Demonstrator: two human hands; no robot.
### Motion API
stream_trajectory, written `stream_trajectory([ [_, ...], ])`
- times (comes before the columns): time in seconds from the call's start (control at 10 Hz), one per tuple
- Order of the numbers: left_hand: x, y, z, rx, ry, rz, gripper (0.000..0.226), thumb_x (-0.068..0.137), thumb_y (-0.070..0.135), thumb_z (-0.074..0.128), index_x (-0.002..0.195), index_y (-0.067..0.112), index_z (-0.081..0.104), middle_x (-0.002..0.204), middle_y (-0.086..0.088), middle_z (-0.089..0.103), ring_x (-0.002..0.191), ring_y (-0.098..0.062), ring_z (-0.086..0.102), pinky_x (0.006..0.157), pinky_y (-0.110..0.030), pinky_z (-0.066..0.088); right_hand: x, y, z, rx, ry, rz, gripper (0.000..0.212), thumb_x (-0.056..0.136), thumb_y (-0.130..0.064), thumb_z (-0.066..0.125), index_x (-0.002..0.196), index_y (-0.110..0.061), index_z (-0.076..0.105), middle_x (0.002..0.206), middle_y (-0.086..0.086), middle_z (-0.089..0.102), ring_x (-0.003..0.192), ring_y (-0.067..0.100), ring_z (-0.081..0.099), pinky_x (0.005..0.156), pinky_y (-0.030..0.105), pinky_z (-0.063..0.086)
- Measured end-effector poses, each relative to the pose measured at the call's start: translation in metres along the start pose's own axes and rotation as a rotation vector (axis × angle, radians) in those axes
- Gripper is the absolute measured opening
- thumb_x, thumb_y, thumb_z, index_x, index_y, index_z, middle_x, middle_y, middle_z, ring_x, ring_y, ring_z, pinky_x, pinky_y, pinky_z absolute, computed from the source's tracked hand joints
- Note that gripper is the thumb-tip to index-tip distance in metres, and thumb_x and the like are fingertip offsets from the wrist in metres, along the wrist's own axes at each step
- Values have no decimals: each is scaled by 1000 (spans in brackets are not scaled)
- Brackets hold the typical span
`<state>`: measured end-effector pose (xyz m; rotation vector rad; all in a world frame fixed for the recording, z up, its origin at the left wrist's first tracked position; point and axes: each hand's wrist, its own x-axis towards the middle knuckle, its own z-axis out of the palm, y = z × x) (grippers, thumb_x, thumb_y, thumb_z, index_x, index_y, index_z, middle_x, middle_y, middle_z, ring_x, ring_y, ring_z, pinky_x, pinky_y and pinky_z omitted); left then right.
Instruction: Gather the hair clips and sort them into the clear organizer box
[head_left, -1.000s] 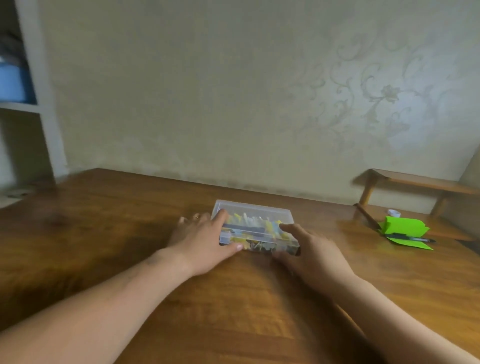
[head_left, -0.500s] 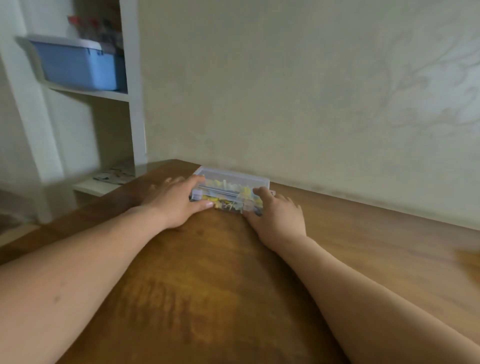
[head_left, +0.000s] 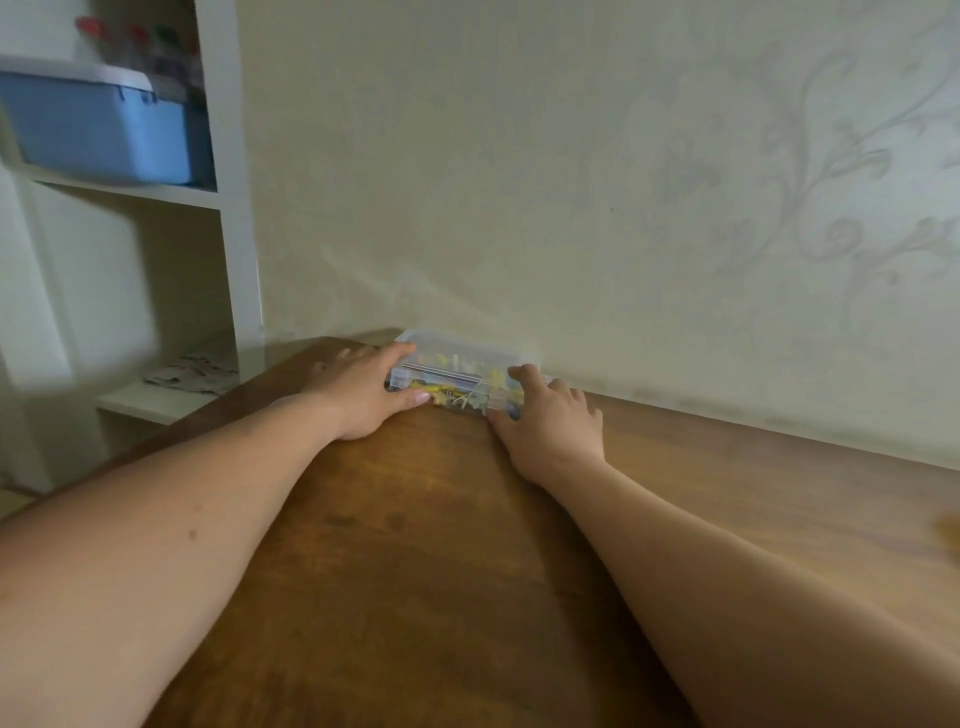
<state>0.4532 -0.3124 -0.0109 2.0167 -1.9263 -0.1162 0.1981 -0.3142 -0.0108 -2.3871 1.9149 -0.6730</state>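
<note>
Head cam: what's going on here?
A person holds the clear organizer box at both ends: the left hand grips its left end and the right hand its right end. The box sits on the wooden table at its far edge, right by the wall. Its lid looks closed, with yellow hair clips showing through the plastic. No loose clips are visible on the table.
</note>
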Motion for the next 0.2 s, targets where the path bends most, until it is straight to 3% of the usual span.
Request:
stream_trajectory([
  [0.1,-5,2,-2,-39,33,-19,96,87,87,51,164,57,1,176,4,26,160,-35,25,124,-65,26,-5,-1,-6,10,0,26,71,98,-66,49,160,-43,23,147,6,55,139,32,46,109,52,38],
  [0.2,-17,5,-2,-72,120,-78,122,75,93,59,161,55,-18,178,-1,18,161,-35,24,123,-64,31,-22,0,-11,38,10,61,95,92,-70,53,165,-35,5,150,6,54,140,32,47,111,53,38],
])
